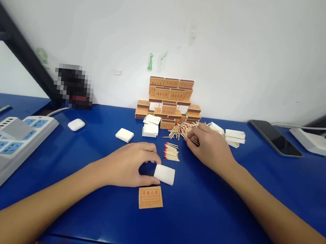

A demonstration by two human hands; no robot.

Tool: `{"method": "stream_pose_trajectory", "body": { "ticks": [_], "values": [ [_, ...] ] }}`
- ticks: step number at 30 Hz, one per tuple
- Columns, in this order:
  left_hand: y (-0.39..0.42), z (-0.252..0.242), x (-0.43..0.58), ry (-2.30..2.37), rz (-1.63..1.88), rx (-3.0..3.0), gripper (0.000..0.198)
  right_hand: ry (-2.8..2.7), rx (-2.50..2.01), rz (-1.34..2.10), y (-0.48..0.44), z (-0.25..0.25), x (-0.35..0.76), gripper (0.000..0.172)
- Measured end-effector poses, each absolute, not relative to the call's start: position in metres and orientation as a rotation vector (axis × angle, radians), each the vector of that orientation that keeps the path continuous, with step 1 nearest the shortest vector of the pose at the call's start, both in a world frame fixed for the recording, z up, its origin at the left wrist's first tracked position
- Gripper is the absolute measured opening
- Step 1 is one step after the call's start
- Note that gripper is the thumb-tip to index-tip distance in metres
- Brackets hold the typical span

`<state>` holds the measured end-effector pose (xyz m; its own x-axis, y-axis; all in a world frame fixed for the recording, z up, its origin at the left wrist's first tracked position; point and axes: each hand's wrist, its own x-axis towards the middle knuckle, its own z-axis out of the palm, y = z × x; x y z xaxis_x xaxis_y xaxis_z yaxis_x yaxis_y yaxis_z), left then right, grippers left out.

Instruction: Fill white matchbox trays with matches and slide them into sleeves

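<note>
My left hand (133, 165) grips the left edge of a small white matchbox tray (164, 174) between thumb and fingers. Just below it, an orange matchbox sleeve (150, 197) with red print lies flat. My right hand (208, 144) is curled at the right side of a loose heap of matches (181, 130), fingertips pinched on matches that it partly hides. Between the two hands lies a neat row of red-tipped matches (172, 152), heads to the left.
Behind the heap, orange matchboxes (170, 95) stand stacked against the wall. White trays (150, 130) lie left of the heap, more trays (235, 136) right. A phone (276, 137), a white device (314, 141), an earbud case (76, 124) and a power strip (16, 153) occupy the sides.
</note>
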<state>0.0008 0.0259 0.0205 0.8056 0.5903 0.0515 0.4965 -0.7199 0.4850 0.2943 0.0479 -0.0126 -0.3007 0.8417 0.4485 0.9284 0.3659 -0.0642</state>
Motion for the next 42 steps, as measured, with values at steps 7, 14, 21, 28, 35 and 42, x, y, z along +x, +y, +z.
{"method": "stream_pose_trajectory", "body": {
  "ticks": [7,14,21,28,35,42],
  "values": [
    [0.026,0.021,0.001,0.809,0.282,2.538,0.033,-2.267,-1.558,-0.345,0.048,-0.013,0.294,0.017],
    [0.025,0.023,0.002,0.813,0.285,2.531,0.032,-2.276,-1.588,-0.279,0.047,-0.011,0.289,0.017],
    [0.026,0.023,0.002,0.8,0.287,2.537,0.032,-2.319,-1.622,-0.229,0.046,-0.008,0.291,0.019],
    [0.025,0.023,0.003,0.8,0.292,2.527,0.033,-2.368,-1.492,-0.192,0.041,-0.002,0.288,0.018],
    [0.024,0.022,0.005,0.812,0.283,2.527,0.031,-2.498,-1.458,-0.097,0.039,-0.008,0.272,0.02],
    [0.025,0.022,0.003,0.8,0.29,2.533,0.033,-2.273,-1.434,-0.109,0.046,0.0,0.292,0.018]
  ]
}}
